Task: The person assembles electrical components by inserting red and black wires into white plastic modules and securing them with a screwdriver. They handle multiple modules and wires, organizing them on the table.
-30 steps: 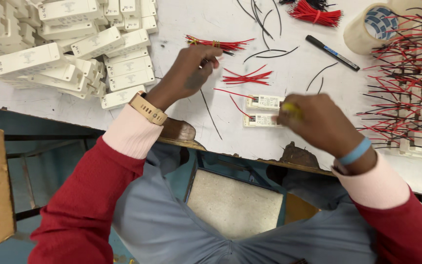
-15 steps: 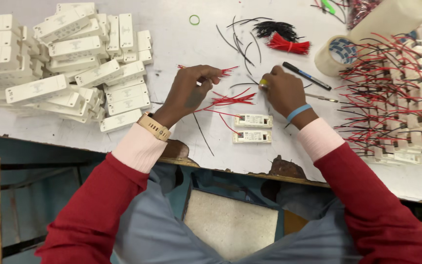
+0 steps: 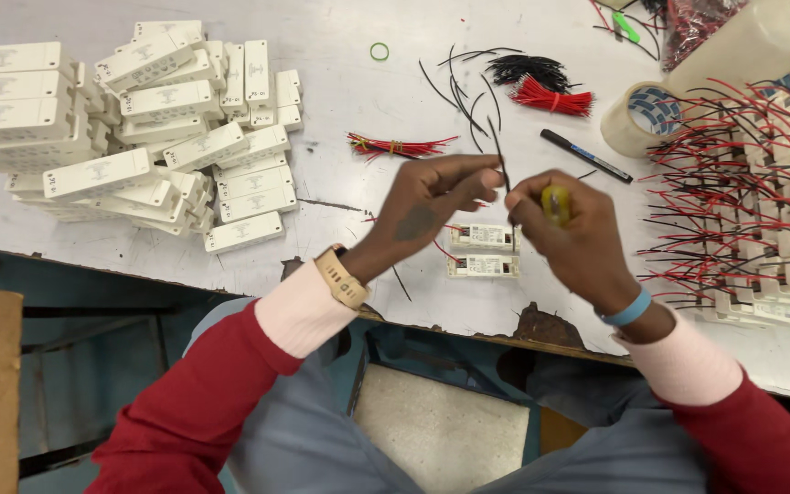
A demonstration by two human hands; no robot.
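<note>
My left hand (image 3: 436,203) is raised over the table and pinches a thin black wire (image 3: 501,165) between thumb and fingers. My right hand (image 3: 578,238) is close beside it, gripping a small yellow tool (image 3: 555,203) and touching the same wire lower down. Directly under the hands lie two small white rectangular modules (image 3: 485,252) side by side on the white table (image 3: 340,119). A few red wires lie next to them, partly hidden by my left hand.
A heap of white plastic modules (image 3: 139,128) fills the left. Wired modules with red and black leads (image 3: 752,220) crowd the right. Bundles of red wires (image 3: 400,146), black wires (image 3: 523,69), a black pen (image 3: 587,155), a tape roll (image 3: 637,119) and a green ring (image 3: 378,51) lie beyond.
Both hands lifted off the table and came together above the two modules. My left hand left the red wires and now holds a black wire, which my right hand also touches.
</note>
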